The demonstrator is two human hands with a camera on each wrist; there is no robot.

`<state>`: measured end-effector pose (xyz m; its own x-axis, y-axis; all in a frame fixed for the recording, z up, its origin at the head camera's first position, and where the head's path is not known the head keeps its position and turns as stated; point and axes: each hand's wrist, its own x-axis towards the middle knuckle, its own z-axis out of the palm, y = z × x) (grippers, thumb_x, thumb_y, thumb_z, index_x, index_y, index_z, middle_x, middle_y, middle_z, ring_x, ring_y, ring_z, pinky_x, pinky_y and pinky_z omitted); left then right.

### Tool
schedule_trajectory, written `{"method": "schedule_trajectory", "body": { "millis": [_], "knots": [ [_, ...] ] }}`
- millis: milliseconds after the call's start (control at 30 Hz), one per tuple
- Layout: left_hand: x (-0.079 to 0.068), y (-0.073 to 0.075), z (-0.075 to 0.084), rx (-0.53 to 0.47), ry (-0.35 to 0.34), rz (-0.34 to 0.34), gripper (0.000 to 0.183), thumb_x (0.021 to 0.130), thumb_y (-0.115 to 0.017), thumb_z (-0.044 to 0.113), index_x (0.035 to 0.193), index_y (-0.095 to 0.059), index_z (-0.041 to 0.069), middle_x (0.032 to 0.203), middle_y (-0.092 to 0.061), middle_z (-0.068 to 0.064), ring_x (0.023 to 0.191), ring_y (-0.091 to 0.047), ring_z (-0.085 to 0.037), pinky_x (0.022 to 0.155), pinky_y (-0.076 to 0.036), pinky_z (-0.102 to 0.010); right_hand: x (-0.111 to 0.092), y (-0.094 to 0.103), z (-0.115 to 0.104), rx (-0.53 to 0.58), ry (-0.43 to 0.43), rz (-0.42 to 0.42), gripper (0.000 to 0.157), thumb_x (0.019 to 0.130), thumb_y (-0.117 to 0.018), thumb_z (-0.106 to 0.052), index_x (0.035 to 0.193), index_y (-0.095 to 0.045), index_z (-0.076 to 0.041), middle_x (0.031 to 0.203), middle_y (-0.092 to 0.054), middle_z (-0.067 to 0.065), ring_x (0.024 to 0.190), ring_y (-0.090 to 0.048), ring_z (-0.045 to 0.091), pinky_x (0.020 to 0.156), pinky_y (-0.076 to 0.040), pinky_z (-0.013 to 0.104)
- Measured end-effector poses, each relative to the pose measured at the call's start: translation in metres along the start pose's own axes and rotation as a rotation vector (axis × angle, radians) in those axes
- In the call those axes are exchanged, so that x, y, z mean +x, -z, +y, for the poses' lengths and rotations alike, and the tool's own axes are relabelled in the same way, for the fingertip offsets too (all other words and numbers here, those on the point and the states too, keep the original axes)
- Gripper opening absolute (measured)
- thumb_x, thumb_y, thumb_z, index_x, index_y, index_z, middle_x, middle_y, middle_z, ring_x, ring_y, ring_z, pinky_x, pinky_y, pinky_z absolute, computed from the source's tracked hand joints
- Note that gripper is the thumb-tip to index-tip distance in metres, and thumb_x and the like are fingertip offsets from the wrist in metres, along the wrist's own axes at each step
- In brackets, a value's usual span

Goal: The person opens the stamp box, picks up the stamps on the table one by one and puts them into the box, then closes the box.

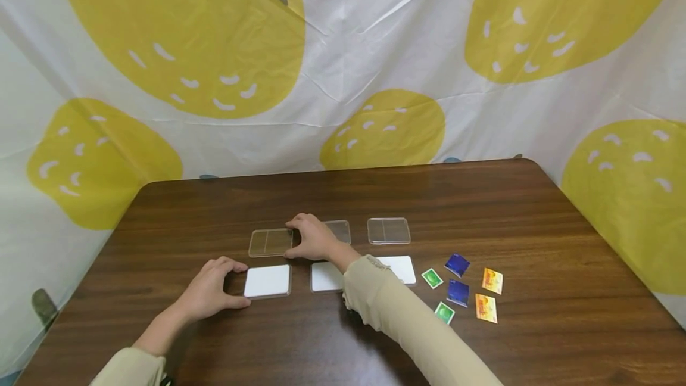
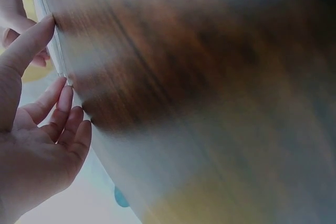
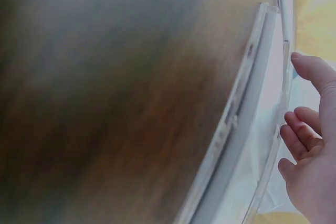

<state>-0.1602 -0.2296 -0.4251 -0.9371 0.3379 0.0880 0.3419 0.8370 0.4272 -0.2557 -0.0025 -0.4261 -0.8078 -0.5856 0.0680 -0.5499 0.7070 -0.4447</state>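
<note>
My left hand holds the left end of a clear plastic case with a white insert, its thumb and fingertips at the two corners. Farther back, the thumb and fingers of my right hand span the right end of a flat clear plastic cover. The left wrist view shows my left hand with fingertips at a clear edge. In the right wrist view, my right hand has thumb and fingers at a thin clear rim. A second white-filled case is partly hidden by the right forearm.
Two more clear covers lie at the back, one partly behind my right hand, the other to its right. A third white-filled case sits by my sleeve. Several small stamp-like pieces, green, blue and yellow, lie right on the brown table.
</note>
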Motion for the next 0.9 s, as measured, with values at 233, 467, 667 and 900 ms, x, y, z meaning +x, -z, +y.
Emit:
{"method": "schedule_trajectory", "body": {
  "millis": [233,467,667,900],
  "knots": [
    [-0.001,0.000,-0.001,0.001,-0.003,0.001,0.059,0.058,-0.083,0.031,0.105,-0.062,0.002,0.100,-0.058,-0.008,0.099,-0.049,-0.031,0.085,-0.039,-0.046,-0.011,0.009,0.004,0.117,0.034,0.014,0.063,0.074,-0.072,-0.033,0.126,-0.052,-0.004,0.121,-0.051,0.008,0.114,-0.045,0.021,0.095,-0.038,0.034],
    [0.000,-0.001,-0.001,0.005,-0.001,-0.001,0.059,0.058,-0.083,0.031,0.105,-0.061,0.002,0.101,-0.058,-0.009,0.100,-0.048,-0.031,0.086,-0.039,-0.047,-0.032,0.021,0.013,0.130,0.124,0.038,0.063,0.072,-0.074,-0.031,0.124,-0.053,-0.003,0.119,-0.052,0.009,0.113,-0.047,0.023,0.095,-0.038,0.036],
    [0.000,0.000,-0.001,0.005,-0.004,-0.003,0.059,0.058,-0.083,0.031,0.105,-0.061,0.002,0.100,-0.058,-0.008,0.100,-0.048,-0.031,0.085,-0.039,-0.047,-0.061,0.029,0.023,0.171,0.174,0.046,0.061,0.072,-0.075,-0.028,0.122,-0.054,-0.002,0.123,-0.052,0.012,0.118,-0.045,0.026,0.097,-0.036,0.040],
    [0.000,0.002,0.001,-0.010,-0.003,-0.011,0.060,0.060,-0.082,0.033,0.106,-0.060,0.001,0.101,-0.058,-0.009,0.100,-0.049,-0.032,0.085,-0.039,-0.048,-0.100,0.042,0.038,0.175,0.230,0.060,0.059,0.071,-0.075,-0.026,0.121,-0.055,-0.003,0.118,-0.054,0.007,0.112,-0.048,0.021,0.094,-0.038,0.038]
  ]
}}
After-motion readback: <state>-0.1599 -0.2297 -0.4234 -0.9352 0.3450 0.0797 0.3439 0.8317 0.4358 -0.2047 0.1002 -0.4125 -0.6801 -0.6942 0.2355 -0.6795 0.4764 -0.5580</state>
